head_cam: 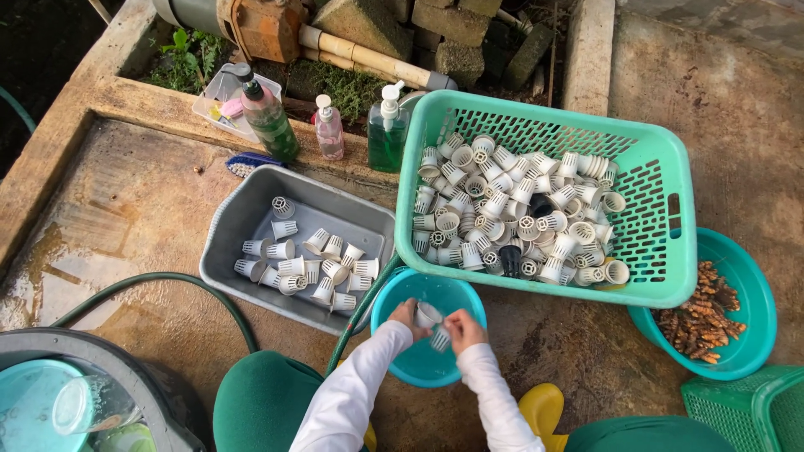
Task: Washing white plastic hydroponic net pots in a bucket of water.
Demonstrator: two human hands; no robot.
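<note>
- White slotted net cup (427,315): lower centre of the frame, held over the small teal basin (419,368). The left hand (404,316) is closed around its side, fingers pressed onto the cup wall.
- Right hand (463,329): just right of the cup, fingers pinched on a small pale object (441,337) that looks like a brush or a second slotted piece; which one cannot be told at this size. It touches or nearly touches the cup.
- Handling note (a judgement): the cup is best kept over the basin so that drips and loosened dirt fall inside it. A light hold on the rim would leave the slots open to the working hand, and turning the cup bit by bit would bring every slot round.
- Grey tub (251,209): left of centre, holding a loose scatter of like cups, most lying on their sides.
- Green slotted basket (670,192): upper right, piled with many more white cups and a few dark ones.
- Green hose (167,280): curves across the wet concrete slab at lower left toward the basin.
- Bottles (328,127): three pump and flip-top bottles stand in a row on the ledge along the upper edge.
- Teal bowl (754,293): right edge, holding orange-brown roots.
- Yellow boot (543,410): bottom centre, beside the white sleeves.
</note>
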